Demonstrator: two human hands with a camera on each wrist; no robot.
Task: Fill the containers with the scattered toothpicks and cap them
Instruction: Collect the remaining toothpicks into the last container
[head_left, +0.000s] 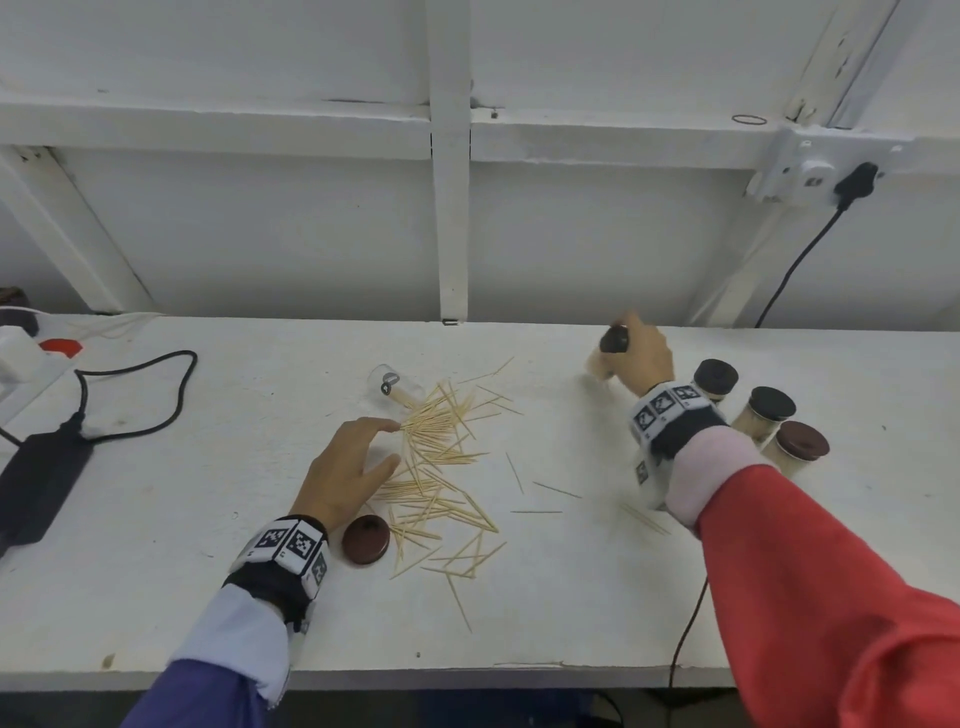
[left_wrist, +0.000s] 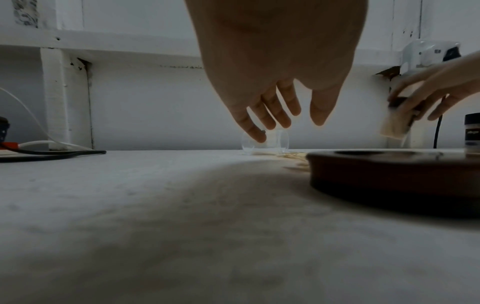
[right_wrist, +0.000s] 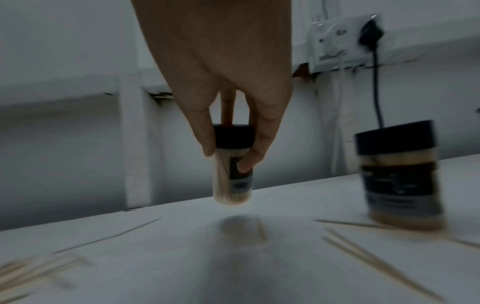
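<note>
Now, step: set the capped jar (head_left: 609, 353) upright beside the three filled jars (head_left: 758, 415), no tipping.
Brown cap (head_left: 365, 539): nearest, beside toothpick pile (head_left: 441, 467).
Left hand (head_left: 347, 467): fingers relaxed, empty, over pile's left edge.
Clear container (head_left: 390, 385): beyond pile, on its side.
Right hand (head_left: 641, 358): farthest, right of pile, fingers pinching capped jar from above, just off table (head_left: 156, 519).

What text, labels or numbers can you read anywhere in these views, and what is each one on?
No text can be read as words.
Held container: dark label, print blurred.
Capped container on the table: dark label, lines too blurred to read.
Empty container lying by the toothpicks: small dark label, too small.
Wrist bands: black-and-white square markers, no letters.
</note>
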